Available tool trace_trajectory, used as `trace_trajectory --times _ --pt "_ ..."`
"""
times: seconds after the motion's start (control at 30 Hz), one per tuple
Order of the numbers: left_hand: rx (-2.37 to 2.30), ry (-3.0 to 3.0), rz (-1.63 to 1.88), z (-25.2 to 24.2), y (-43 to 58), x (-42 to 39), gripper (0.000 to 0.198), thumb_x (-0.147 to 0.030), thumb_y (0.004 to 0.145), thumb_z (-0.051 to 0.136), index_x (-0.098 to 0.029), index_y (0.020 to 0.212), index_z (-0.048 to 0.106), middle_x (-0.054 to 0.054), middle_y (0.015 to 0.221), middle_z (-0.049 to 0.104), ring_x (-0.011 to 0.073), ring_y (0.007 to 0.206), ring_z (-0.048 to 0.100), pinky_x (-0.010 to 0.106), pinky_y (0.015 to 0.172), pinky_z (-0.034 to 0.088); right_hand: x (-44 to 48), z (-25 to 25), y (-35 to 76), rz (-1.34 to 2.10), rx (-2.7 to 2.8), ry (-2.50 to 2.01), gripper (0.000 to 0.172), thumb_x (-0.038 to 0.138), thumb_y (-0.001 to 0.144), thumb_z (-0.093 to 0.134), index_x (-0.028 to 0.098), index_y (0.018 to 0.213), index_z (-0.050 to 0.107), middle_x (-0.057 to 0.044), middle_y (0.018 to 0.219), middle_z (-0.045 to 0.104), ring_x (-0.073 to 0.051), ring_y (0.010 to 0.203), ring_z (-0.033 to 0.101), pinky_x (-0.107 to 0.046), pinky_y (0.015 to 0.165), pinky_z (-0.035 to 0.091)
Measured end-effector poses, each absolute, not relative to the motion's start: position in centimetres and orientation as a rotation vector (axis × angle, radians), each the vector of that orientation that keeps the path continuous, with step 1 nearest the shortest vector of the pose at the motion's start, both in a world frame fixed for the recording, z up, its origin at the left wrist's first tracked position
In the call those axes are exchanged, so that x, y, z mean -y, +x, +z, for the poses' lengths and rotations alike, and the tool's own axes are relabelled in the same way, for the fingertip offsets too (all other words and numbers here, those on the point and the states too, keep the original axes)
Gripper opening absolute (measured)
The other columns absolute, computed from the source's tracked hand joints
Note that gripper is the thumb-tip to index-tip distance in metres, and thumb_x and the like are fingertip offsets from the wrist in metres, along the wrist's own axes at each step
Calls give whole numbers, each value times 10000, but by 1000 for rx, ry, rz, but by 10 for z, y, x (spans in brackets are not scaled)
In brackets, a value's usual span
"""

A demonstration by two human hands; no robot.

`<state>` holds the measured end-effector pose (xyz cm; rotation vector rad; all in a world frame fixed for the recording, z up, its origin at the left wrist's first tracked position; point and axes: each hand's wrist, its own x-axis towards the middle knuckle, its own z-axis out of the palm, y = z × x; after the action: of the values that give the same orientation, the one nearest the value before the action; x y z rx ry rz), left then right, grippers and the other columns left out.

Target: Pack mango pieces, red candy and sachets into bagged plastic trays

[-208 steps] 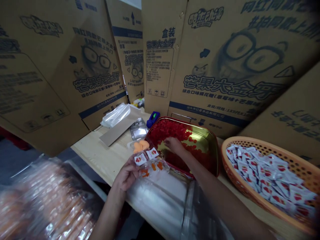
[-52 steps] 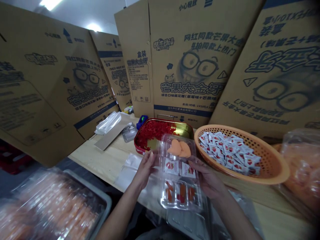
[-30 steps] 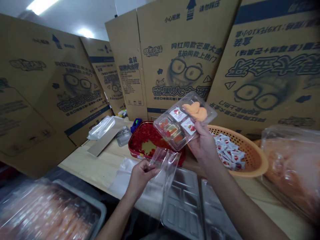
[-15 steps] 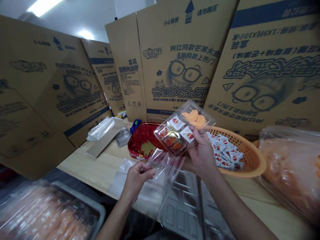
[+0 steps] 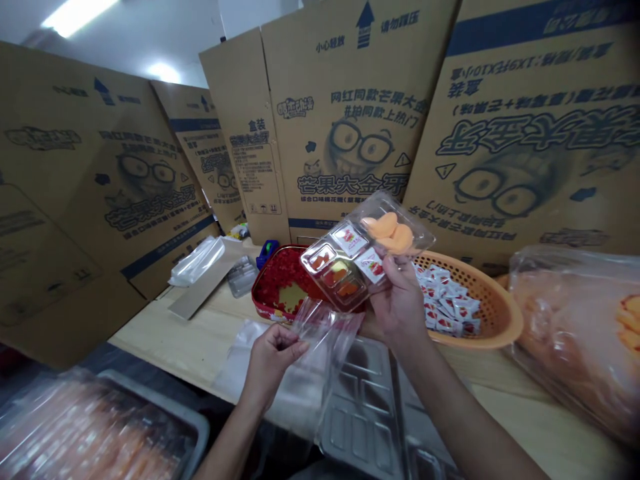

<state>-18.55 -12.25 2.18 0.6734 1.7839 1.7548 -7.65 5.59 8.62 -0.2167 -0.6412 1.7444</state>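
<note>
My right hand point(image 5: 400, 300) grips a clear plastic tray point(image 5: 327, 241) by its near edge, tilted above the table. Its compartments hold orange oval pieces point(image 5: 387, 233), two white printed sachets point(image 5: 371, 265) and small red bits. Between the thumb and fingers of my left hand point(image 5: 275, 357) is pinched the edge of a clear plastic bag point(image 5: 325, 327). The bag hangs just below the tray's lower end; the tray appears outside it. Behind them sits a red tin point(image 5: 257, 301) with red pieces inside. Empty clear trays point(image 5: 357, 407) lie beneath my hands.
An orange basket point(image 5: 505, 313) of white sachets stands right of my right hand. Farther right lies a big clear bag point(image 5: 565, 320) of orange pieces. A grey crate point(image 5: 197, 427) with wrapped orange packs is at lower left. Tall cardboard boxes point(image 5: 345, 80) wall off the back.
The filled tray has shifted slightly left and tilted a little within my right hand's hold. My left hand keeps its pinch on the bag. The camera view has turned slightly.
</note>
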Motion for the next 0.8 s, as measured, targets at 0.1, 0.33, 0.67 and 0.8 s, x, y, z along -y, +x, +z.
trace_trajectory --times 0.1,0.33,0.67,0.8 --pt "-1767 659 1766 23 -185 122 321 -293 536 772 -147 626 501 -47 573 519 63 543 431 179 533 340 -53 86 -75 1728 667 -211 213 162 705 668 208 893 580 24 855 682 -96 810 632 -257 781 520" --pt "-1774 640 1781 25 -186 127 332 -317 535 773 -148 630 503 -50 552 519 65 530 434 181 529 335 -52 83 -71 1632 700 -194 215 143 694 672 208 881 590 20 870 684 -94 817 623 -259 791 515" --pt "-1832 655 1782 20 -183 126 322 -314 542 773 -152 640 513 -45 557 517 73 537 437 186 531 339 -43 91 -73 1579 682 -182 198 160 687 672 224 850 579 30 873 673 -105 862 617 -292 833 508" --pt "-1826 658 1792 22 -181 125 314 -307 553 768 -151 637 509 -47 563 519 68 538 434 183 532 338 -40 93 -76 1580 700 -182 211 159 682 681 216 861 585 29 857 667 -87 822 614 -246 792 507"
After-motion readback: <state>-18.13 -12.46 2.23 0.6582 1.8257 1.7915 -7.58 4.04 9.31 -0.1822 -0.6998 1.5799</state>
